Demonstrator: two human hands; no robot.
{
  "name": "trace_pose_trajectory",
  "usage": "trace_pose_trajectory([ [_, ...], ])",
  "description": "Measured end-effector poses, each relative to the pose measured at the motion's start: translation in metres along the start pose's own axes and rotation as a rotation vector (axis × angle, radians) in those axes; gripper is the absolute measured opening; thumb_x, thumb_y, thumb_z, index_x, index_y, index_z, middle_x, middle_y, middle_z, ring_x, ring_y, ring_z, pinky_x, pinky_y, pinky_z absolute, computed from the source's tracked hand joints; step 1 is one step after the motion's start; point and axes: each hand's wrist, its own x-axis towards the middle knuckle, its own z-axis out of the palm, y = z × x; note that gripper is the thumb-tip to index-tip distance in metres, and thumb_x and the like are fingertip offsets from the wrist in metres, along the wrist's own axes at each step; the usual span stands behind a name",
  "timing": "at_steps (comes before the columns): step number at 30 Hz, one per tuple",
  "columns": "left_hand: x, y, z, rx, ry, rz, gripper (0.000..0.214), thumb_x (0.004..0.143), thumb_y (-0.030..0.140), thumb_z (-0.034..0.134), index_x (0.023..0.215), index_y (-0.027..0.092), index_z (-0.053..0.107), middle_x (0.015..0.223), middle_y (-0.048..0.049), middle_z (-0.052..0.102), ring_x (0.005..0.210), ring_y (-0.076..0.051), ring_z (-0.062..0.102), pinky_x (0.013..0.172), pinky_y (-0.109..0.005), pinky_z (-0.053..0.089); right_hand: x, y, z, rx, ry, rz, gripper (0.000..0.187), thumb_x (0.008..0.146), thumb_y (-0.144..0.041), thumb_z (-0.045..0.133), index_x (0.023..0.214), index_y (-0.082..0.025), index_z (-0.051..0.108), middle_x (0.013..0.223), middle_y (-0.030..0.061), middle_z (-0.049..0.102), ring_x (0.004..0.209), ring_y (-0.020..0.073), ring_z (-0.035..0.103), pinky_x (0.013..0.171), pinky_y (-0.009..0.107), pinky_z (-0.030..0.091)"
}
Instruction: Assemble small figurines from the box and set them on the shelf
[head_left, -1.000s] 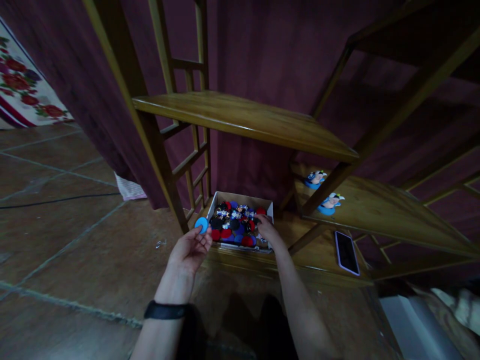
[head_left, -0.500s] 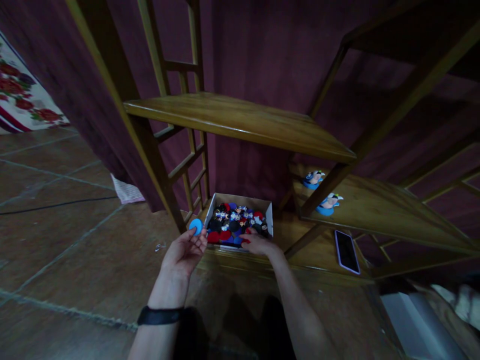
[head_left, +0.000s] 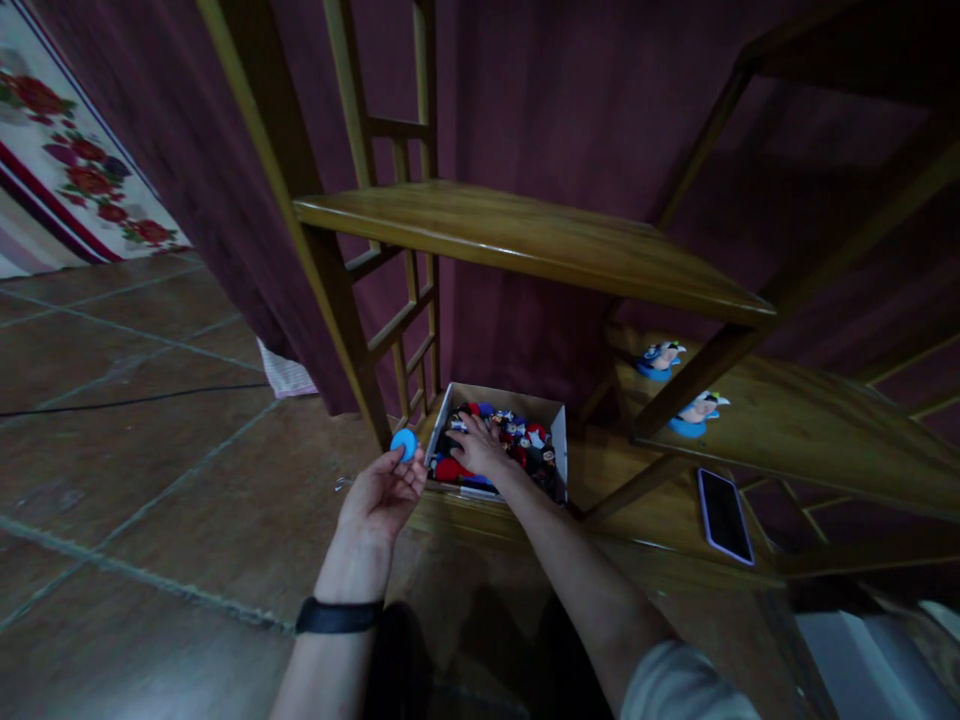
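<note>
Between the thumb and fingers of my left hand (head_left: 382, 495) is a light blue round disc (head_left: 404, 444), held just left of the box. My right hand (head_left: 480, 447) reaches into the open cardboard box (head_left: 559, 440), fingers spread over its contents. Inside lie many small figures (head_left: 517, 428) and round pieces in red, blue and black; my right hand covers some of them. Whether those fingers touch any one piece I cannot tell. The box rests on the lowest wooden shelf.
Two small figures on blue bases, one in front (head_left: 694, 415), stand on the right-hand shelf. A phone (head_left: 725, 516) lies on the lowest shelf. Above the box juts a wooden shelf (head_left: 525, 235). Behind hangs a purple curtain (head_left: 517, 110). A black cable (head_left: 135, 402) crosses the tiled floor.
My right hand has moved from the box's front right towards its middle left, its fingers now spread. The blue disc stays in my left hand. The view has shifted slightly.
</note>
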Motion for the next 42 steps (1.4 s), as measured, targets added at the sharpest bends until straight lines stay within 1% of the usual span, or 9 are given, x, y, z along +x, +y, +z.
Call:
trace_pose_trajectory([
  [7,-0.004,0.007,-0.001,-0.019,0.012,0.019,0.017,0.080,0.004,0.046,0.086,0.013,0.059,0.067,-0.0051,0.061,0.058,-0.013,0.061,0.047,-0.021,0.050,-0.020,0.024,-0.024,-0.048,0.041,0.009,0.019,0.079,-0.028,0.054,0.095,-0.021,0.060,0.125,0.0057,0.051,0.117,0.0221,0.043,0.102,0.042,0.022],
  [11,-0.004,0.010,-0.003,-0.034,0.018,0.023,0.018,0.080,0.003,0.047,0.088,0.013,0.060,0.067,-0.0057,0.061,0.058,-0.013,0.061,0.048,-0.022,0.050,-0.023,0.022,-0.037,-0.079,0.111,0.041,0.025,0.079,-0.023,0.053,0.102,-0.019,0.059,0.125,0.0088,0.051,0.118,0.0238,0.041,0.102,0.041,0.021],
  [13,-0.002,0.011,-0.005,-0.036,0.012,0.022,0.017,0.080,0.003,0.047,0.087,0.013,0.059,0.067,-0.0060,0.061,0.059,-0.013,0.061,0.048,-0.022,0.051,-0.021,0.011,-0.033,-0.052,0.125,-0.055,0.029,0.081,-0.021,0.051,0.108,-0.022,0.058,0.125,0.0062,0.051,0.119,0.0219,0.040,0.103,0.039,0.021],
  [16,0.001,0.009,-0.005,-0.034,-0.001,0.018,0.015,0.080,0.004,0.046,0.084,0.012,0.058,0.067,-0.0061,0.061,0.059,-0.013,0.062,0.048,-0.021,0.051,-0.015,-0.011,-0.015,-0.019,-0.015,-0.244,0.025,0.083,-0.027,0.050,0.106,-0.024,0.060,0.119,0.0041,0.055,0.117,0.0199,0.042,0.102,0.037,0.022],
  [21,-0.004,0.007,0.000,-0.055,0.010,0.014,0.015,0.081,0.003,0.046,0.083,0.012,0.058,0.065,-0.0055,0.061,0.057,-0.013,0.061,0.047,-0.021,0.050,-0.007,-0.032,0.007,-0.115,-0.039,-0.155,0.038,0.078,-0.039,0.057,0.111,-0.021,0.057,0.132,0.0103,0.043,0.123,0.0253,0.033,0.104,0.045,0.015],
  [31,-0.007,0.005,0.003,-0.061,0.003,0.004,0.015,0.081,0.003,0.045,0.081,0.013,0.057,0.065,-0.0050,0.061,0.057,-0.012,0.061,0.047,-0.021,0.050,-0.026,-0.016,-0.014,-0.009,-0.093,-0.269,0.017,0.073,-0.023,0.062,0.089,-0.019,0.057,0.095,0.0042,0.061,0.090,0.0174,0.054,0.079,0.028,0.034],
  [36,-0.006,-0.001,0.005,-0.029,-0.011,-0.005,0.014,0.082,0.004,0.045,0.081,0.012,0.057,0.066,-0.0048,0.060,0.057,-0.012,0.061,0.047,-0.021,0.050,-0.035,-0.007,-0.013,0.161,0.077,-0.013,0.024,0.069,-0.027,0.062,0.090,-0.022,0.053,0.086,0.0020,0.063,0.077,0.0172,0.056,0.065,0.026,0.035],
  [39,-0.008,-0.003,0.007,-0.008,-0.017,0.009,0.015,0.082,0.004,0.044,0.081,0.012,0.057,0.067,-0.0047,0.061,0.059,-0.012,0.061,0.049,-0.021,0.050,-0.037,0.009,-0.014,0.364,0.249,0.243,0.023,0.066,-0.028,0.060,0.088,-0.022,0.052,0.080,-0.0014,0.060,0.071,0.0151,0.054,0.062,0.025,0.036],
  [42,-0.008,-0.005,0.008,0.016,-0.025,0.014,0.016,0.082,0.004,0.043,0.082,0.012,0.057,0.068,-0.0047,0.061,0.059,-0.011,0.061,0.049,-0.021,0.050,-0.039,0.028,-0.014,0.622,0.407,0.351,0.027,0.063,-0.026,0.059,0.089,-0.022,0.053,0.078,-0.0042,0.059,0.069,0.0133,0.053,0.063,0.024,0.040],
])
